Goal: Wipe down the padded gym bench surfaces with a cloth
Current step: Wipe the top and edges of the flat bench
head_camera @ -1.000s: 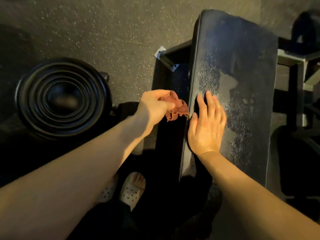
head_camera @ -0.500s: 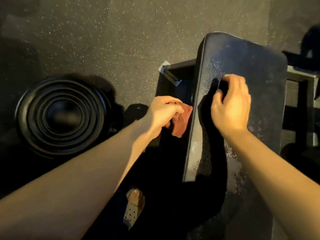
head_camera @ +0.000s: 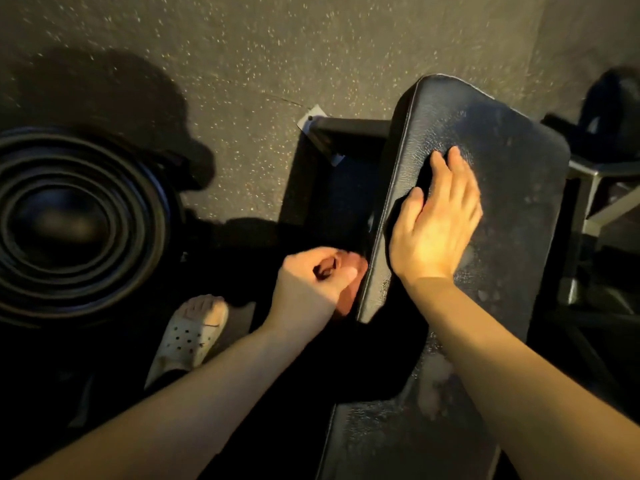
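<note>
Clutching cloth (head_camera: 349,299), perhaps red, hand (head_camera: 437,233) on pad (head_camera: 516,174)

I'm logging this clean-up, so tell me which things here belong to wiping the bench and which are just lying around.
Part of the job: cloth, bunched in the left hand; upper pad, under the flat right hand; lower pad.

Just lying about: weight plates; white clog; metal frame.

Both arms bare to frame edge: L forearm (head_camera: 180,407), R forearm (head_camera: 512,368). L hand (head_camera: 311,282) and R hand (head_camera: 436,223) bare too. One foot in white clog (head_camera: 190,337) w/ round vent holes on top. Dark trouser leg (head_camera: 162,379) above it; detail too dim.
</note>
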The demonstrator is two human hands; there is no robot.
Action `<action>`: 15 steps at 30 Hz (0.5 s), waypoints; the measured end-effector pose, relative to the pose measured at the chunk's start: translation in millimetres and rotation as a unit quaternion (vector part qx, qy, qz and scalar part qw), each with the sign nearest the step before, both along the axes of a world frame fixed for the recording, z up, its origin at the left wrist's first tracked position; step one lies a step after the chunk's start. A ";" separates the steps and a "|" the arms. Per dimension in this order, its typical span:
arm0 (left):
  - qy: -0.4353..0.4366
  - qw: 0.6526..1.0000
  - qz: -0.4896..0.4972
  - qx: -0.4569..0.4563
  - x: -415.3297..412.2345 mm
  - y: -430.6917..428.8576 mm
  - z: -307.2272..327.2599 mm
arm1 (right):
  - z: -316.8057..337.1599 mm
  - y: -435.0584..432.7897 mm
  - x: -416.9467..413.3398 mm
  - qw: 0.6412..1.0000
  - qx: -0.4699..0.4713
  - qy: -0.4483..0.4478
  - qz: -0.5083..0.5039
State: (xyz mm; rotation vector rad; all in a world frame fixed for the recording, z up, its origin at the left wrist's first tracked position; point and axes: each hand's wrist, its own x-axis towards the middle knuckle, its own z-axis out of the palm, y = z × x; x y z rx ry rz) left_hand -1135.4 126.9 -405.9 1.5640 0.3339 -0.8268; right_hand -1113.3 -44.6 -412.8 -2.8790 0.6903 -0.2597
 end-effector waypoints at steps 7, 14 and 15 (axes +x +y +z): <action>-0.025 0.998 0.048 -0.033 35.4 -22.1 -15.4 | -0.8 0.4 1.2 1.000 -0.002 0.013 0.002; 0.007 0.999 0.001 -0.032 19.9 -4.5 1.2 | -0.3 0.6 1.0 1.000 -0.013 0.017 0.000; -0.030 0.999 0.016 -0.025 41.6 -18.9 -4.1 | -0.5 0.4 0.6 1.000 -0.015 0.017 0.004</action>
